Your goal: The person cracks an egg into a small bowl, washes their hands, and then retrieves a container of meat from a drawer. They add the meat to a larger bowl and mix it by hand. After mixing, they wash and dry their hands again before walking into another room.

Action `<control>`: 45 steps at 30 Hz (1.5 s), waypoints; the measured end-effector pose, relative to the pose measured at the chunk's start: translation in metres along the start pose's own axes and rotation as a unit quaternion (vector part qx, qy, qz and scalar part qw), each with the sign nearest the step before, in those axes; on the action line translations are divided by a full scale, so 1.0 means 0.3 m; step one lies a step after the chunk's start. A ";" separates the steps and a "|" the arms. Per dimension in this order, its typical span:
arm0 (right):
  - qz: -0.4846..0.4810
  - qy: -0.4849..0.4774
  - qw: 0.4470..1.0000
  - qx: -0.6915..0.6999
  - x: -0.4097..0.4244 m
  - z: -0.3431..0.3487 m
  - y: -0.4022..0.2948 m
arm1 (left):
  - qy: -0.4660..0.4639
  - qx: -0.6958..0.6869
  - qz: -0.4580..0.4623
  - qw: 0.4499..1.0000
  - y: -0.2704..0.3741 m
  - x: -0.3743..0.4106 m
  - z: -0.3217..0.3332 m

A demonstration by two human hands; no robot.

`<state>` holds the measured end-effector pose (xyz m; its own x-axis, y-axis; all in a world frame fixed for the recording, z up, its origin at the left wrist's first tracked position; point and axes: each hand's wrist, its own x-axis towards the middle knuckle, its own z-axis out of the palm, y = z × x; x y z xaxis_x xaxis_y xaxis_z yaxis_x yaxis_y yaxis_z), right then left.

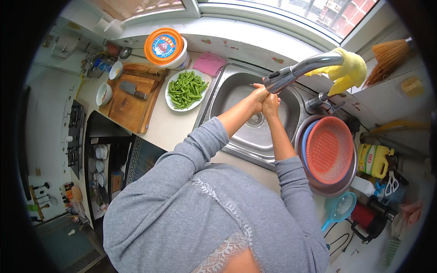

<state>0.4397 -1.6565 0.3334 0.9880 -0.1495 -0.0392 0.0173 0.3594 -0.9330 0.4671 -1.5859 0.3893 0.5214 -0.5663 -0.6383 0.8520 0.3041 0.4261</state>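
Note:
My left hand (258,99) and my right hand (271,105) press against each other over the stainless steel sink basin (225,105), directly below the spout of the chrome faucet (281,80). Both look wet. A few fingertips show past the faucet head, which hides part of the fingers. No object can be made out between the palms. Under the hands lies the drain strainer (255,120). Whether water is running cannot be made out.
Left of the sink are a plate of cut green beans (186,90), a pink cloth (209,64), a lidded tub (164,47) and a wooden cutting board (128,109) with a cleaver (128,87). Colanders (329,150) stack at right. A yellow cloth (353,70) drapes the faucet.

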 end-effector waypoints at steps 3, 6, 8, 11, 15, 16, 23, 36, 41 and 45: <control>0.014 0.052 0.992 -0.116 -0.044 0.008 -0.015 | -0.064 0.021 0.054 0.996 -0.052 0.031 -0.014; -0.022 0.147 0.971 0.187 -0.047 0.050 0.001 | -0.081 0.039 0.070 0.994 -0.067 -0.020 0.023; -0.028 0.174 0.916 0.359 -0.050 0.031 0.012 | -0.096 0.172 0.083 0.977 -0.027 -0.082 0.079; 0.033 0.262 0.840 0.474 -0.113 0.142 -0.105 | -0.184 0.093 0.097 0.974 -0.009 -0.042 -0.038; -0.034 0.215 0.954 0.205 -0.174 0.155 -0.107 | -0.090 -0.063 -0.007 0.994 0.001 0.011 -0.042; -0.067 0.209 0.975 -0.026 -0.188 0.135 -0.089 | -0.006 -0.053 -0.011 0.999 -0.002 0.027 -0.024; -0.278 0.012 0.879 -0.387 -0.191 -0.022 -0.050 | 0.130 -0.058 0.062 0.988 -0.046 0.063 -0.021; -0.077 0.455 0.825 -0.326 0.069 -0.888 -0.328 | 0.106 0.241 -0.006 0.965 0.033 -0.174 -0.184; -0.064 0.296 0.893 -0.333 0.103 -0.888 -0.389 | 0.105 0.299 -0.020 0.948 0.019 -0.214 -0.238; -0.018 0.187 0.921 -0.343 -0.017 -0.828 -0.447 | 0.098 0.387 -0.006 0.917 0.002 -0.245 -0.208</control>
<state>0.3942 -1.9328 0.3698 0.8647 -0.5023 -0.0056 -0.1793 -0.2981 -0.9375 0.4324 -1.4962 0.3964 0.5756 -0.3941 -0.7165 0.6085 -0.3790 0.6972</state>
